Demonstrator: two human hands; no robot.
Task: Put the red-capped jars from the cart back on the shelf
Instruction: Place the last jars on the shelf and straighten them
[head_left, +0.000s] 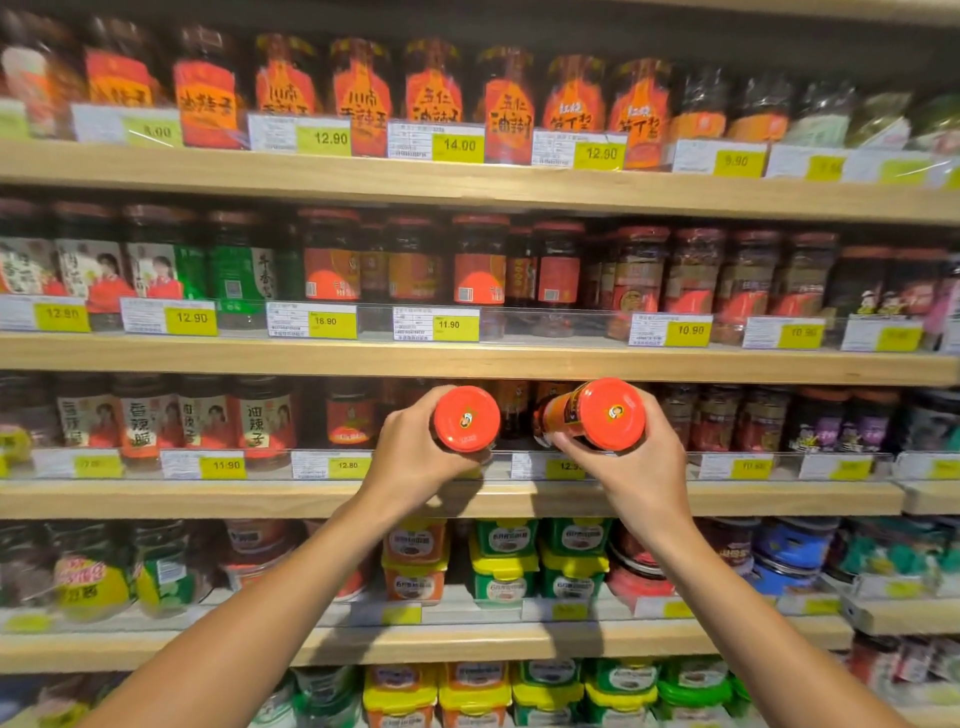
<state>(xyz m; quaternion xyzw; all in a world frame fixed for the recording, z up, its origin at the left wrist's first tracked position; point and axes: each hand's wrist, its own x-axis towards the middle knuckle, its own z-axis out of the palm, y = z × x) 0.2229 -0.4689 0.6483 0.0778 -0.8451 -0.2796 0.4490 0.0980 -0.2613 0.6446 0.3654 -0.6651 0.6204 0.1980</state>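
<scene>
My left hand (415, 457) grips a red-capped jar (466, 419), its round red lid facing me. My right hand (644, 462) grips a second red-capped jar (602, 414), tilted so that the lid points toward me and part of the red label shows. Both jars hover side by side in front of the third wooden shelf (311, 500), at a dark gap between a red-labelled jar (351, 419) on the left and dark jars (717, 421) on the right. The cart is out of view.
Wooden shelves above and below are packed with sauce jars and tubs. A clear plastic rail with yellow price tags (223, 466) runs along each shelf's front edge. Green and yellow lidded tubs (519, 564) stand on the shelf below my hands.
</scene>
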